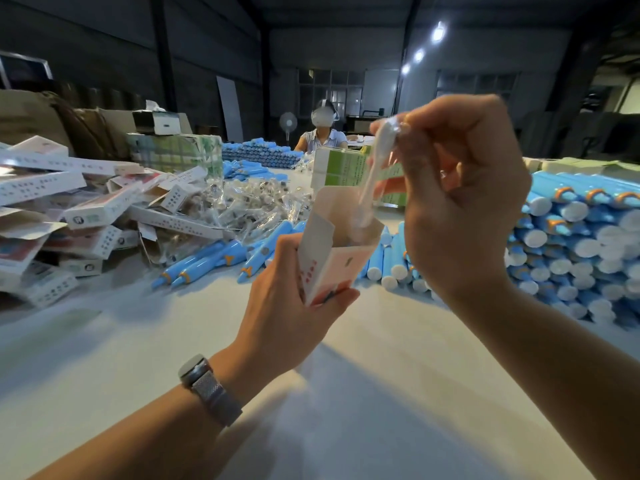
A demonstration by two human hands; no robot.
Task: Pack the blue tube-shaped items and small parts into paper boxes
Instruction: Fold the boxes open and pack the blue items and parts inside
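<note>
A: Surface and room?
B: White table (pixel 329 393), dim warehouse. Boxes piled left (pixel 69 216), bagged small parts (pixel 242 202) mid-table, stacked blue tubes (pixel 575 244) right. Another person (pixel 323 133) sits at the far end.

A: Hands?
B: Left hand (pixel 294 306) grips an open paper box (pixel 332 258) round its lower end. Right hand (pixel 460 202) is raised, fingers curled, pinching a white part in clear wrap (pixel 377 164) by its top.

A: Orientation?
B: Box long axis near upright, tilted, mouth up. Part hangs nearly vertical, lower tip inside the box mouth.
</note>
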